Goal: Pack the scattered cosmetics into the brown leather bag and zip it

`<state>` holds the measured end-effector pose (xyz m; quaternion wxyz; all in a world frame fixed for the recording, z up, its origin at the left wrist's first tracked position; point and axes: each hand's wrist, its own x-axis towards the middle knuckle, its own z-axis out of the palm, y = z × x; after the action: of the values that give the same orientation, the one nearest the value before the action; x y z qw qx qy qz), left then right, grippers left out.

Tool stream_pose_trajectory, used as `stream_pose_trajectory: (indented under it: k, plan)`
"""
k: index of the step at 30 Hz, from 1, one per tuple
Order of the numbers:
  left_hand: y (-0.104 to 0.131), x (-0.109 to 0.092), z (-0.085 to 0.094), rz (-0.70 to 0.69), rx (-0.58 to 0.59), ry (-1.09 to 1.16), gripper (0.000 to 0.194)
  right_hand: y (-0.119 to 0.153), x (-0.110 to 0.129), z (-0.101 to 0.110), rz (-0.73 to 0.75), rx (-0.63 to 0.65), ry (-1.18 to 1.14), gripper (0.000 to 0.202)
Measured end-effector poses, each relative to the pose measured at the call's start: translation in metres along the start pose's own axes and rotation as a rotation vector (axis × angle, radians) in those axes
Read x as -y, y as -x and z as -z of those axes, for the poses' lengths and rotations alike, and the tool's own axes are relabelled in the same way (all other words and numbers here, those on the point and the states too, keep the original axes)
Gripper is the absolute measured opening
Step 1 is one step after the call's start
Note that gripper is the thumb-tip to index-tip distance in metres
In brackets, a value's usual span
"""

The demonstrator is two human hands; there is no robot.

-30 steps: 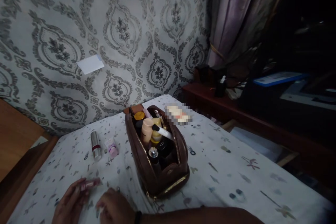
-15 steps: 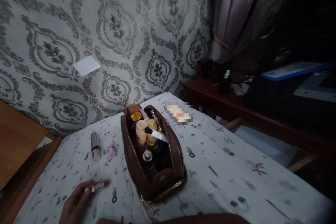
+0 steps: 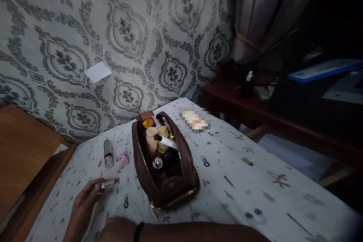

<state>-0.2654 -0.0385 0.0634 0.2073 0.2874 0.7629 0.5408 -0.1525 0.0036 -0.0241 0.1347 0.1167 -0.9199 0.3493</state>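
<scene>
My left hand (image 3: pixel 88 196) pinches a small pink cosmetic tube (image 3: pixel 110 183) just above the sheet, left of the bag. My right hand (image 3: pixel 117 228) is at the bottom edge, its forearm with a black wristband reaching across from the right; its fingers are out of sight. An open brown makeup bag (image 3: pixel 187 162) stands in the middle of the bed. Inside it are a peach-capped bottle (image 3: pixel 151 140), a white tube with a black cap (image 3: pixel 167 142) and a silver-topped bottle (image 3: pixel 158 163). Beyond my left hand lie a silver cylinder (image 3: pixel 108 154) and a pink-and-white tube (image 3: pixel 123 156).
A patterned sheet (image 3: pixel 235 200) covers the bed, with a blurred-out flat item (image 3: pixel 195 120) right of the bag. Along the right runs a dark red desk (image 3: pixel 218 92) holding a dark bottle (image 3: pixel 247 87). A wooden panel (image 3: pixel 28 155) borders the left.
My left hand has moved up and slightly right with the pink tube. My right forearm has come further into view along the bottom. The camera has turned slightly.
</scene>
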Motion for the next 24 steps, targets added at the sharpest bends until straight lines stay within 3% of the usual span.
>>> stream_pose_trajectory:
  k: [5, 12, 18, 24]
  plan:
    - [0.0, -0.037, -0.005, -0.125, 0.029, 0.066, 0.051, 0.0, 0.005, 0.003, -0.006, 0.009, -0.023, 0.014]
    - [0.005, -0.126, -0.034, -0.47, 0.076, 0.059, 0.034, 0.014, 0.022, 0.023, -0.026, 0.028, 0.012, 0.026]
    - [0.005, -0.185, -0.077, -0.765, 0.154, -0.297, 0.033, 0.015, 0.027, 0.03, -0.075, 0.061, 0.047, 0.028]
    - [0.0, -0.206, -0.105, -0.989, 0.26, -0.75, 0.031, 0.015, 0.027, 0.029, -0.089, 0.072, 0.041, 0.029]
